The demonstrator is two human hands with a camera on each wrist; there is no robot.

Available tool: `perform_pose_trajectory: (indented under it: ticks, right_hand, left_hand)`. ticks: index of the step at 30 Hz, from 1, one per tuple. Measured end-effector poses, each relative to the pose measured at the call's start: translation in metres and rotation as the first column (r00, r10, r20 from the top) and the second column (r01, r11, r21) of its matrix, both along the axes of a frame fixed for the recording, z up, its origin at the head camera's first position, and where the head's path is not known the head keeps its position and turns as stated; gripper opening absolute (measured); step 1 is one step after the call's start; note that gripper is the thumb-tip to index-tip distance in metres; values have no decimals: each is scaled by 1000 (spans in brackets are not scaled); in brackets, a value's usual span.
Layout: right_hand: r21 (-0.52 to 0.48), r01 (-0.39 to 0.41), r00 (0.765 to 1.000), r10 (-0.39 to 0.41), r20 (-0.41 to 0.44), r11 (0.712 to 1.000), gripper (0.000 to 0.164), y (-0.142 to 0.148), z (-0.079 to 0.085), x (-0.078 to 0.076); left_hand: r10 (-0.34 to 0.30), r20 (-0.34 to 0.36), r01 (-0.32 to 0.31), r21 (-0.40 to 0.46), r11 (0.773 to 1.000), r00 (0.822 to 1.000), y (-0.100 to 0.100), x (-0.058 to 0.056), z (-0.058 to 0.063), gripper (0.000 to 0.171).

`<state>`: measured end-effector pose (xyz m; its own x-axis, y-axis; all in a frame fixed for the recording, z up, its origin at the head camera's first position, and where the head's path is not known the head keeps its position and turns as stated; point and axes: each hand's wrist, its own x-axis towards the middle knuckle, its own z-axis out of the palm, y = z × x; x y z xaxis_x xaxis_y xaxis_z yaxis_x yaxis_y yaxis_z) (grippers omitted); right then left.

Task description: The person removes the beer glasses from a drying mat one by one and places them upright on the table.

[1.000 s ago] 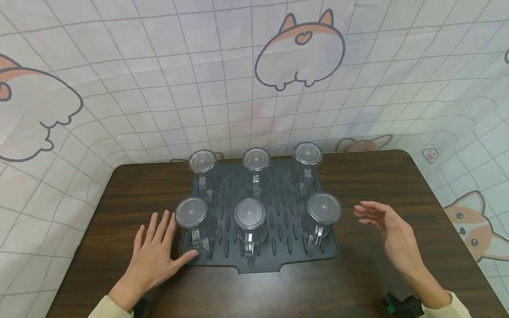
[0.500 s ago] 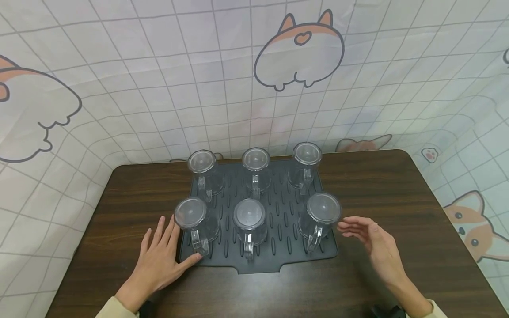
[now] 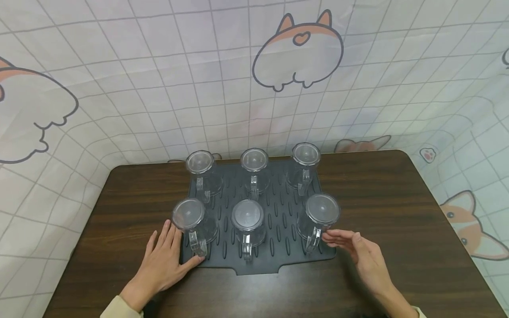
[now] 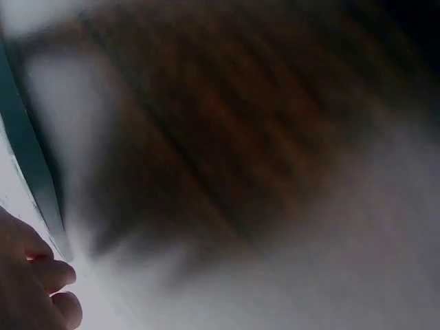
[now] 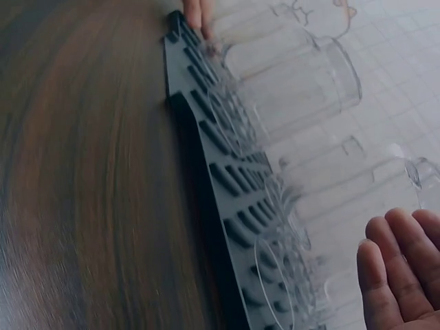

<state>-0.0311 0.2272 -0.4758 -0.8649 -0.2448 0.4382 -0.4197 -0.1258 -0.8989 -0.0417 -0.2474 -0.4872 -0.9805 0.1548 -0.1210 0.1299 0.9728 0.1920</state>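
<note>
Upside-down clear glass mugs stand in two rows on a dark grey ribbed drying mat [image 3: 258, 263]. My left hand [image 3: 161, 267] is spread flat at the mat's front left corner, its thumb at the front edge, beside the front left mug [image 3: 189, 214]. At the other side, the fingertips of my right hand [image 3: 363, 260] overlap the lower right side of the front right mug [image 3: 322, 210] in the head view. Its fingers are relaxed and slightly bent. Between these two stands the front middle mug [image 3: 248, 216]. The left wrist view is mostly blurred, with curled fingertips [image 4: 58, 289] beside the mat's edge.
The back row holds a left mug [image 3: 200, 162], a middle mug [image 3: 254, 160] and a right mug [image 3: 305, 154]. Brown wood-grain table [image 3: 385, 190] surrounds the mat. A white gridded cloth with corgi drawings [image 3: 298, 51] hangs behind and at both sides.
My right hand has moved left and toward me, from out over the table to the front right mug. My left hand has shifted slightly right and nearer. The mugs stand as before.
</note>
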Motion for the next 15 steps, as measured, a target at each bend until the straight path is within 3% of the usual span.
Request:
perform_pose_trajectory:
  ticks: [15]
  right_hand:
    - [-33,-79,997,79,15,996,48,-17,-6,5]
  left_hand:
    - [-4,47,6,-32,999,999,3,-1,2,113]
